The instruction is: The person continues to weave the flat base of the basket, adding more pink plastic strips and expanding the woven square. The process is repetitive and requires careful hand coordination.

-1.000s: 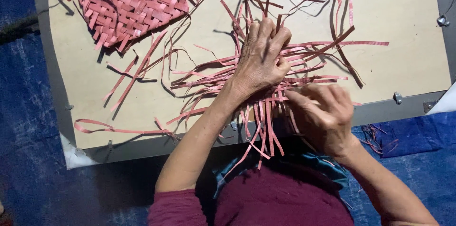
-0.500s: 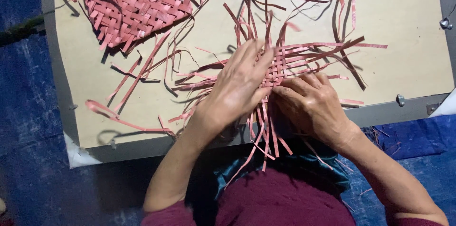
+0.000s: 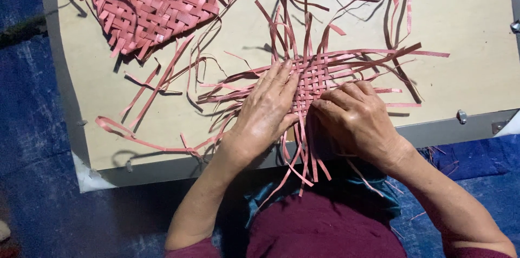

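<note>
the small, half-woven pink mat of flat thin strips (image 3: pixel 317 76) lies near the front edge of the beige board with a grey rim (image 3: pixel 466 14), a little right of its middle, with loose strip ends fanning out on every side and several hanging over the front edge toward the person's dark red top (image 3: pixel 325 225). the left hand (image 3: pixel 265 111) lies flat and spread, fingers long, pressing the mat's left side down; it grips nothing. the right hand (image 3: pixel 357 120) is curled, fingertips bunched at the mat's near right edge on the strips; whether it pinches one strip or only pushes, i cannot tell.

the strips look very light, thin and springy, stiff enough to hold a curl yet easy to kink or split; the weave is probably loose and would slide apart if lifted by one end. it seems best held flat under a palm, with single strips taken close to the woven part.

both hands cover the mat's near half, and the hanging ends blur into the clothing. farther off, at the back left corner, a larger finished pink woven mat (image 3: pixel 149 0) is cut off by the top of the frame. a blue cloth (image 3: pixel 32 128) lies around the board.
</note>
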